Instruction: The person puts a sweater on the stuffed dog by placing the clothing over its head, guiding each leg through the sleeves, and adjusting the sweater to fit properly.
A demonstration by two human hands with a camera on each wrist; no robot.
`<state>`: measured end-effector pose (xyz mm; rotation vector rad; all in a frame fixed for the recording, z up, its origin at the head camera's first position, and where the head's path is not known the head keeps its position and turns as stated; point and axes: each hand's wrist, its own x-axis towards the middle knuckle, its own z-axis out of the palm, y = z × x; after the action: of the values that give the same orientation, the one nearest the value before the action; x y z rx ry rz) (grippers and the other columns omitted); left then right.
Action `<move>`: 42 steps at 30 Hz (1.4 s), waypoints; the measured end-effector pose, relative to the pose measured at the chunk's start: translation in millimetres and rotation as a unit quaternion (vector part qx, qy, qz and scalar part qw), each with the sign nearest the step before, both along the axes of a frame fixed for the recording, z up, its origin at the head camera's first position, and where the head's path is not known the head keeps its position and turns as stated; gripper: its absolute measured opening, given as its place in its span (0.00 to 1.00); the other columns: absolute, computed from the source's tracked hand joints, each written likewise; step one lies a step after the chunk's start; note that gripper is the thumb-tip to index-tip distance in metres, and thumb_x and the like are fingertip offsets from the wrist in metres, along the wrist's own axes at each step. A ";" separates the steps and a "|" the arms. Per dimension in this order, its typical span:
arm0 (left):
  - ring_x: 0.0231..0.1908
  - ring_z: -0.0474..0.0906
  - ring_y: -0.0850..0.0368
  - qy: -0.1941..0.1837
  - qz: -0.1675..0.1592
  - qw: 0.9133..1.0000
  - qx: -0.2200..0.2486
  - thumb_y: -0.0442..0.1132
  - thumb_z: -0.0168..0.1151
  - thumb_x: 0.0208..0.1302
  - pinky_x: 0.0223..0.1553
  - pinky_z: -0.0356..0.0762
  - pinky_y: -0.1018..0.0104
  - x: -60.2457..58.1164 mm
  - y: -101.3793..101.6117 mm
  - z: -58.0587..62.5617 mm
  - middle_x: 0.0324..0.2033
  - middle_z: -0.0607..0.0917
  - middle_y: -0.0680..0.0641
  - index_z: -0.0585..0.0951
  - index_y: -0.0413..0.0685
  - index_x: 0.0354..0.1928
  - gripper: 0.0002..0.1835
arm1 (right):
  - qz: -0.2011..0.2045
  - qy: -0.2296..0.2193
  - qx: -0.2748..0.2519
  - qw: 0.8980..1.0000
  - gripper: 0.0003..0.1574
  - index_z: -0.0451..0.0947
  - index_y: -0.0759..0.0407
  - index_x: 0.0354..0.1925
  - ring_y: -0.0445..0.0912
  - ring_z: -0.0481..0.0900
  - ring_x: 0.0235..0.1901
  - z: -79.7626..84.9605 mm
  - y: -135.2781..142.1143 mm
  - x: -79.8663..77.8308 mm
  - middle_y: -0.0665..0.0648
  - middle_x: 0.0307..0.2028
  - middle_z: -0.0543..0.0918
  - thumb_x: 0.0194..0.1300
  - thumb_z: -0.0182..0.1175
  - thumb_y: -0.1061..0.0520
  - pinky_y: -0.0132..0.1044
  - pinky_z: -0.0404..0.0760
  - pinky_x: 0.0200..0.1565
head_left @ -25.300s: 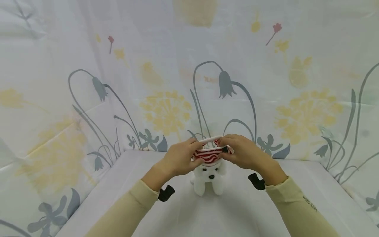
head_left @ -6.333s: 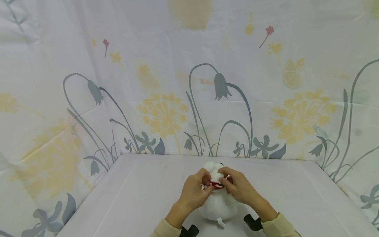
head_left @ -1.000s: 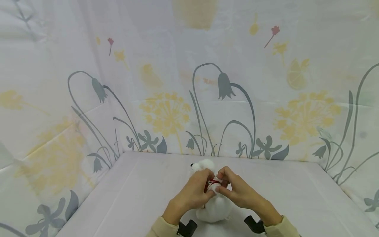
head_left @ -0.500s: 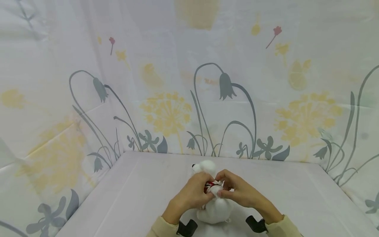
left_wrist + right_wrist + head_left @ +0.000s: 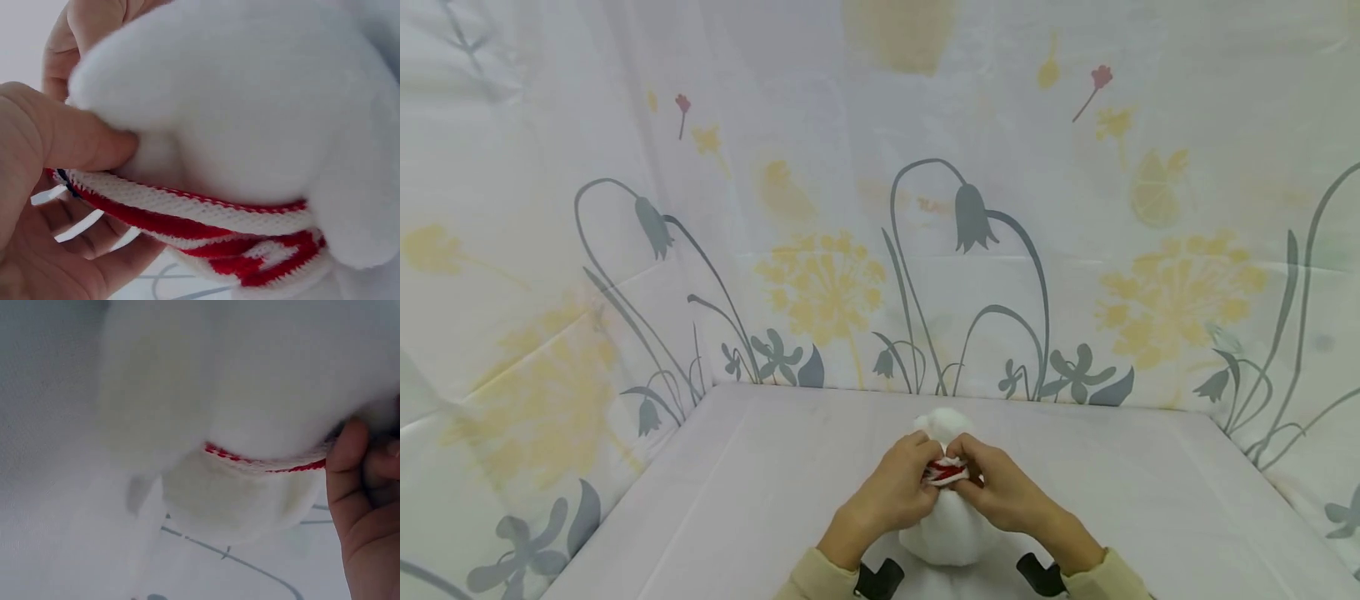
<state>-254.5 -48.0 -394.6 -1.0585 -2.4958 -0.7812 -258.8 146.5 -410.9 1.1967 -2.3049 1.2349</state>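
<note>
A white plush dog (image 5: 946, 533) sits at the middle of the table with its back to the head camera. Round its neck lies a red-and-white striped knit garment (image 5: 945, 472), bunched into a band. My left hand (image 5: 895, 490) pinches the garment's left side; in the left wrist view its thumb (image 5: 94, 140) presses at the knit edge and the other fingers lie behind the cloth. From the right, my right hand (image 5: 1009, 493) pinches the band with thumb and bent fingers. The right wrist view shows the garment's edge (image 5: 269, 466) running under the plush to those fingers.
The white table (image 5: 775, 483) reaches back to a hanging curtain (image 5: 850, 167) printed with flowers. A black wrist device sits below each hand, one at the left wrist (image 5: 882, 578) and one at the right wrist (image 5: 1040, 575).
The garment, stretched over the front-facing dog's head 25 s ago, now rings its neck. Over the last second the dog has turned from nose-left to back-on, and both hands have regripped the band.
</note>
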 end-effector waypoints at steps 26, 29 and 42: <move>0.26 0.65 0.66 0.044 0.039 0.994 0.088 0.25 0.62 0.45 0.27 0.64 0.77 -1.0 8.7 -9.3 0.26 0.72 0.55 0.75 0.48 0.40 0.19 | -0.055 -0.022 0.006 0.998 0.09 0.79 0.55 0.35 0.38 0.73 0.20 21.2 13.8 5.1 0.50 0.24 0.76 0.68 0.54 0.64 0.32 0.75 0.23; 0.26 0.66 0.67 0.015 0.014 0.996 0.086 0.24 0.61 0.46 0.28 0.65 0.78 0.0 8.2 -6.9 0.25 0.73 0.56 0.75 0.48 0.41 0.19 | -0.047 -0.068 0.015 0.996 0.08 0.78 0.52 0.37 0.41 0.75 0.20 19.6 19.0 1.8 0.49 0.24 0.78 0.71 0.52 0.61 0.33 0.76 0.24; 0.28 0.75 0.65 -0.116 -0.024 0.980 0.163 0.33 0.64 0.60 0.31 0.76 0.73 0.7 7.7 -5.2 0.30 0.78 0.50 0.77 0.47 0.42 0.09 | -0.078 -0.043 0.073 0.993 0.15 0.80 0.51 0.45 0.35 0.75 0.23 18.0 21.0 0.5 0.48 0.39 0.82 0.59 0.63 0.64 0.32 0.76 0.25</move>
<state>-253.7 -40.3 -399.8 -0.9598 -2.4130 -1.3425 -258.2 167.5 -392.9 1.0027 -2.5356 1.1015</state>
